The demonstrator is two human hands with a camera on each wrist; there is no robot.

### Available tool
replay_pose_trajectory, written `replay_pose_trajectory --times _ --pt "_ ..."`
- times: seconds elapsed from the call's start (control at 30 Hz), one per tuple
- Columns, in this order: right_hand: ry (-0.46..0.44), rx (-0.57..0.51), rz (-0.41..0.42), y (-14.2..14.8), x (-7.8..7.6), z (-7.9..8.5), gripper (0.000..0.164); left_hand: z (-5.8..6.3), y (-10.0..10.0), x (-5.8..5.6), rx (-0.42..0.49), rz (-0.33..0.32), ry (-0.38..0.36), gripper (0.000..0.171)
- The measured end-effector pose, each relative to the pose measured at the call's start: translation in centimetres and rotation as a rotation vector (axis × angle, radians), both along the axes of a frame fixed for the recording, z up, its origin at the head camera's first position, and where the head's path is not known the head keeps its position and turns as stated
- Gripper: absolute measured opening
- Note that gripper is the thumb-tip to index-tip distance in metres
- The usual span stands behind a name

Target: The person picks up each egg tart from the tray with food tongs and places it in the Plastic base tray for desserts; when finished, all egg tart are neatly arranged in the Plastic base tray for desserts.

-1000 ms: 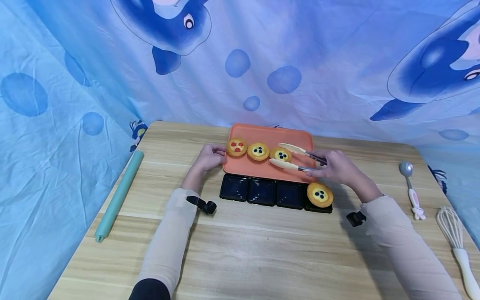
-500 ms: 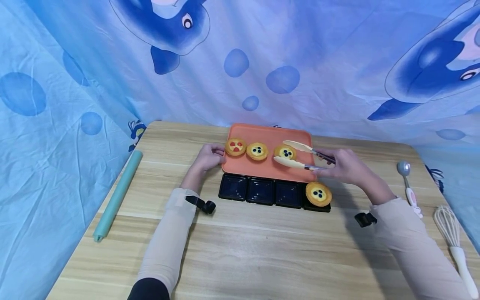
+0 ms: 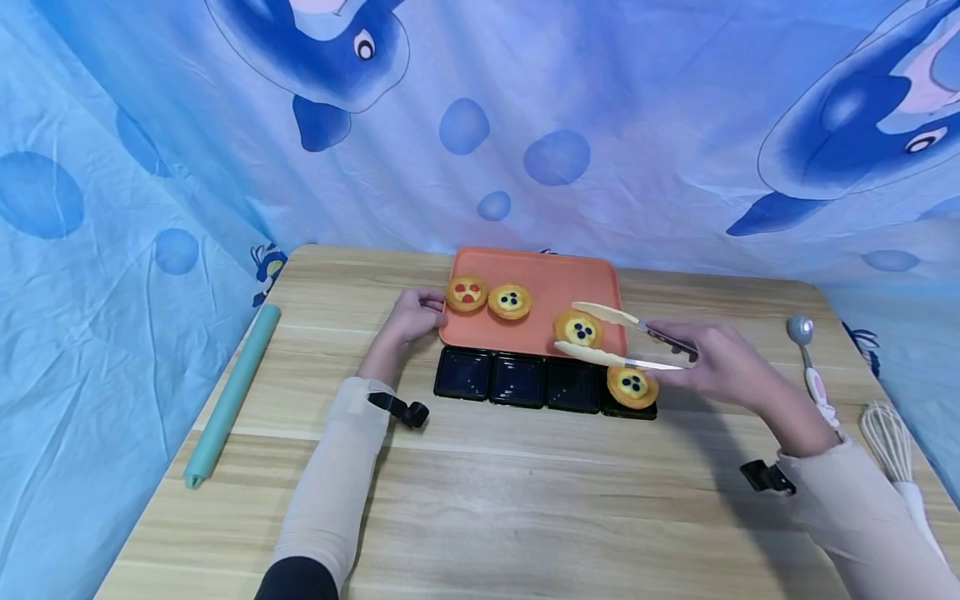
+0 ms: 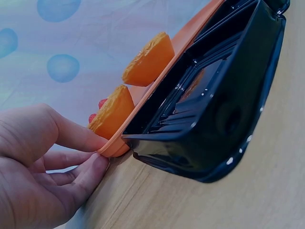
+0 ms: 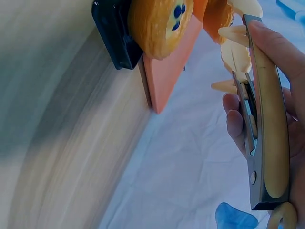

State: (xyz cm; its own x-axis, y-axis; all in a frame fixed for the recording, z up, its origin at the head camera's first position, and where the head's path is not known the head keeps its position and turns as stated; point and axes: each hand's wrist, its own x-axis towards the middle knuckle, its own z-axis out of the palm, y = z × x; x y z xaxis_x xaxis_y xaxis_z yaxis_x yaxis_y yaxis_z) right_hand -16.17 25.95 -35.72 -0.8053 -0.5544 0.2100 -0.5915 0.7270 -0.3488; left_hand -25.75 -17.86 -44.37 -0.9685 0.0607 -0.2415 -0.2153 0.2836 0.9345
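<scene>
My right grip holds tongs around a dark-berried tart at the near right of the orange tray; my left grip pinches its left edge. Best squeeze lightly, with the tart level.

Head view: my right sleeve hides part of the whisk by the worktop's right edge. Tongs partly cover one tart near the orange tray's near edge. Wrist views crop my left hand and right hand.

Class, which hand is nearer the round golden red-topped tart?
Left. The left hand is beside the tart; the right hand is farther, across the orange rectangular tray.
</scene>
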Motion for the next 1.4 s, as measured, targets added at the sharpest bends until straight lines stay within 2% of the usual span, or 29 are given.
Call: replay_pose_trajectory --times 0.2,0.57,0.77,1.0,1.13,1.4 --pt "0.014 -0.002 0.011 0.2 1.9 -0.4 0.068 -0.1 -0.1 0.0 0.001 0.002 -0.002 0.047" --pt "-0.004 0.014 0.027 0.6 3.4 -1.7 0.067 -0.1 0.3 0.0 0.016 0.001 0.006 0.047" --pt "-0.014 -0.003 0.055 0.4 3.3 -2.2 0.063 0.1 0.2 0.1 0.022 0.012 0.007 0.047" --pt "-0.052 0.006 0.04 0.3 3.1 -2.8 0.065 0.0 0.1 0.2 0.018 0.011 0.007 0.046" --pt "-0.042 0.004 0.042 0.3 3.1 -3.0 0.066 0.0 0.1 0.2 0.025 0.018 -0.005 0.046" --pt "-0.05 0.026 -0.013 0.1 3.1 -2.8 0.089 0.0 0.1 0.0 0.031 0.022 -0.013 0.047"
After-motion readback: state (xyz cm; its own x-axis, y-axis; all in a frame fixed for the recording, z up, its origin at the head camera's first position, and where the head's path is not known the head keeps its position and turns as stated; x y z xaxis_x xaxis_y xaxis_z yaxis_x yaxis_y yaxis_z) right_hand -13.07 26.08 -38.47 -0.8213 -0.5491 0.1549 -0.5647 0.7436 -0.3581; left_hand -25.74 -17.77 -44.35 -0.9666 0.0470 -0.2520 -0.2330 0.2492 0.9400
